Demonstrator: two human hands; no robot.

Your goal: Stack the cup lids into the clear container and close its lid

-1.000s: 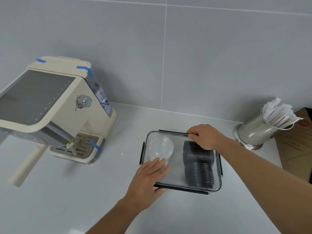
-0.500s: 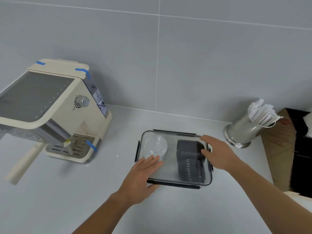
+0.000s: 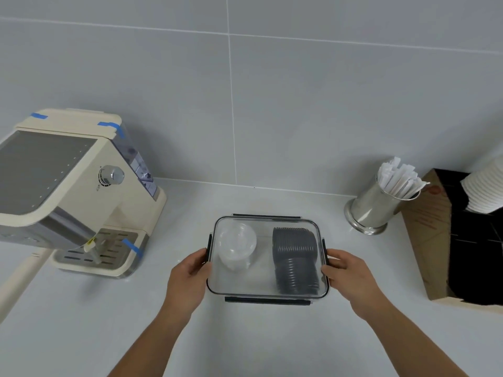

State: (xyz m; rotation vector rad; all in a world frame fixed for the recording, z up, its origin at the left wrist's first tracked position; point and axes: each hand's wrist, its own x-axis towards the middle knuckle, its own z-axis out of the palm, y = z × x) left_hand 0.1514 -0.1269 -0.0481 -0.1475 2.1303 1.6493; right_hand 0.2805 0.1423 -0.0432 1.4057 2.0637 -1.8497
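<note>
Your clear rectangular plastic container (image 3: pixel 268 257) sits on the pale grey counter (image 3: pixel 245 338), between the cream espresso machine (image 3: pixel 73 191) to its left and the steel cup of paper-wrapped sticks (image 3: pixel 378 205) to its right. Its transparent lid with four dark latch strips (image 3: pixel 266 300) lies flat over the rim, so the box looks covered.

Through the lid you can see both loads. The dark grey ribbed stack of cup lids (image 3: pixel 295 263) lies on its side along the right half, probably because a stack that long will not stand under the cover. The clear domed cup lids (image 3: pixel 236 247) sit nested in the left half, leaving bare floor between the two groups.

Your left hand (image 3: pixel 189 276) grips the left end of the container, thumb over the top edge by the side latch and fingers curled down the wall. Your right hand (image 3: pixel 347 276) mirrors it on the right end, thumb at the rim and fingers wrapped below. Holding both ends at once steadies the box and puts each thumb where a side latch can be pressed down.

I judge the stacking finished and the closing nearly so. Whether the side latches are snapped home I cannot tell; the near and far strips look folded flat against the edges.

To the far right stand a brown cardboard box with black dividers (image 3: pixel 435 240) and a stack of white paper cups (image 3: pixel 487 186), well apart from your work.
</note>
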